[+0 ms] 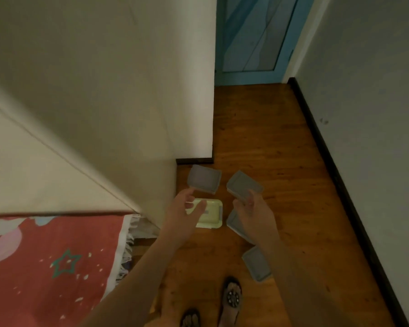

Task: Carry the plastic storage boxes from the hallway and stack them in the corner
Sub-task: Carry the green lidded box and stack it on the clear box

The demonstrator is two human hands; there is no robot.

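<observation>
Sandalled feet (232, 297) on wood floor (281, 161) | both hands empty, left hand (187, 208) and right hand (252, 207) spread over green-lidded box (213, 214) | grey boxes (204, 178) at wall corner (211, 159)

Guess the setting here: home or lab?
Most likely a home hallway: wooden floor between plain walls with dark skirting, a blue door at the far end, and a red star-patterned rug at the left.

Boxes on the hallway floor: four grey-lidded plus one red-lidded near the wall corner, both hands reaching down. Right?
Not quite. The head view shows the odd box has a pale green lid, not red. The rest holds: four grey-lidded boxes, left hand and right hand reaching down.
</observation>
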